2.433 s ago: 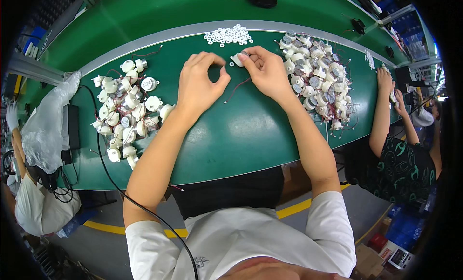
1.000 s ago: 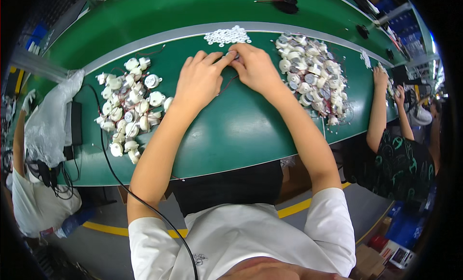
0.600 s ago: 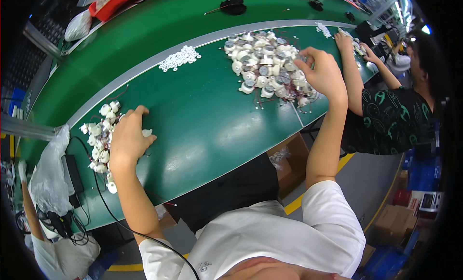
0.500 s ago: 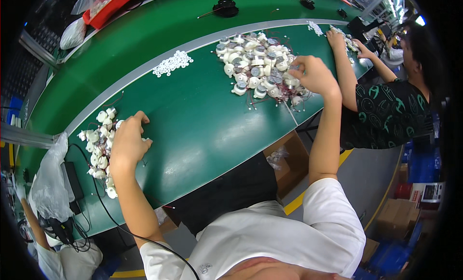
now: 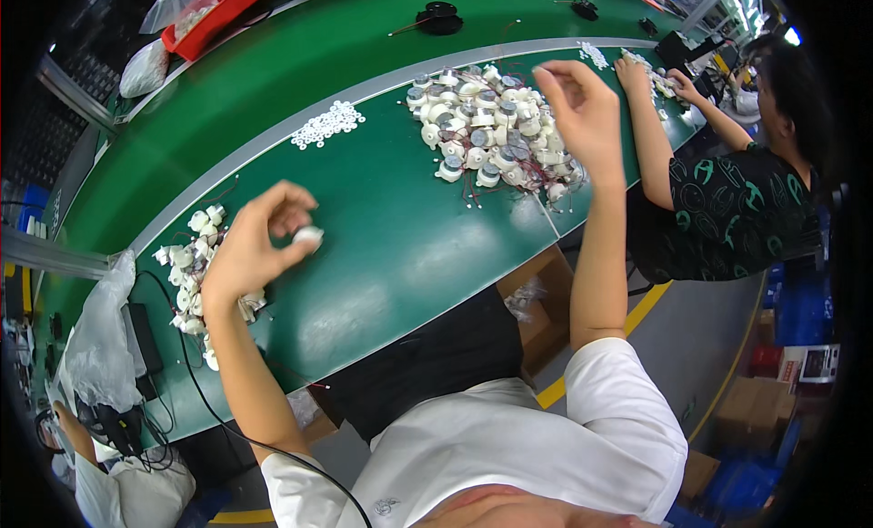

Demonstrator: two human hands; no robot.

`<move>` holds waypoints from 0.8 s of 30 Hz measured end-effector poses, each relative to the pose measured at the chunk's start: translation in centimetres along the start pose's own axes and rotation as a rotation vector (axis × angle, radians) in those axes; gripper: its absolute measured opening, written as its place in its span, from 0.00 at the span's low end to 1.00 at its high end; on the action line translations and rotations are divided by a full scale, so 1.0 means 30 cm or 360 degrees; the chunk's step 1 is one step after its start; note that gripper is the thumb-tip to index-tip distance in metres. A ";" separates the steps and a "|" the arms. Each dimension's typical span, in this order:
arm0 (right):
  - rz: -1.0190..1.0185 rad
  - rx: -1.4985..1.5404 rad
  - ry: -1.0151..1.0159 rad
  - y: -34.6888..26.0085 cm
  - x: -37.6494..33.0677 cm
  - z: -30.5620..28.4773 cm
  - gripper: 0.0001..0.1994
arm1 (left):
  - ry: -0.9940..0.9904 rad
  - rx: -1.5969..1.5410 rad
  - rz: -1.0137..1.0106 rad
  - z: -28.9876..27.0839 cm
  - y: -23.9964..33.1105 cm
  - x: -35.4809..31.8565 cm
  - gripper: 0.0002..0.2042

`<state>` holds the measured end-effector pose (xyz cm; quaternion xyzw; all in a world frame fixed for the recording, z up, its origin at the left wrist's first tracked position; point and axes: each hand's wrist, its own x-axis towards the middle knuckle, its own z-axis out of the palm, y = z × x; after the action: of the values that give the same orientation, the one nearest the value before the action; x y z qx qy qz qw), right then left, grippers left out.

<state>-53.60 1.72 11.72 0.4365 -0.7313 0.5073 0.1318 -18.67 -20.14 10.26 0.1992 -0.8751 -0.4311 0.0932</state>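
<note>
My left hand [image 5: 250, 246] is raised over the right edge of a smaller pile of white motors [image 5: 189, 273]. A small white motor [image 5: 309, 235] shows at its thumb tip, with the curled fingers just above; the grip is partly hidden. My right hand [image 5: 589, 119] hovers by the upper right side of a large heap of motors [image 5: 486, 132]. Its thumb and forefinger are apart, and nothing shows between them. The motors have white plastic housings, round grey metal caps and thin reddish wires.
Small white rings [image 5: 327, 125] lie near the metal strip [image 5: 273, 139] across the green bench. Black parts [image 5: 439, 17] lie beyond it, below a red bin [image 5: 205, 23]. A black cable [image 5: 205, 396] passes my left forearm. A co-worker [image 5: 737, 201] works at right.
My left hand has moved right and up from the smaller pile, with a white motor at its thumb. My right hand has risen off the large heap, and its fingers have spread.
</note>
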 end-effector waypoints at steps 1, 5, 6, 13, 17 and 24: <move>0.0040 0.0189 -0.0061 -0.057 -0.007 0.052 0.11 | 0.0032 -0.0237 0.0140 0.008 -0.006 0.032 0.15; -0.0069 0.0987 -0.0912 -0.125 -0.044 0.336 0.23 | 0.0538 -0.0551 0.0214 0.098 0.006 0.135 0.15; -0.0022 0.1185 -0.1097 -0.130 -0.054 0.415 0.21 | 0.0651 -0.0705 0.0293 0.132 -0.002 0.176 0.14; 0.0322 0.1423 -0.1379 -0.134 -0.113 0.596 0.21 | 0.0936 -0.0515 0.0393 0.239 -0.146 0.251 0.15; 0.0628 0.1331 -0.1146 -0.107 -0.108 0.551 0.21 | 0.1097 0.0308 0.0428 0.316 -0.148 0.258 0.22; 0.1227 0.1456 -0.1213 -0.104 -0.101 0.541 0.20 | 0.1165 0.0758 0.0143 0.286 -0.177 0.267 0.28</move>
<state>-45.35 -10.98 4.42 0.3051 -0.5426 0.5860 -0.5187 -27.36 -20.35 0.75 0.3164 -0.8672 -0.1137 0.3673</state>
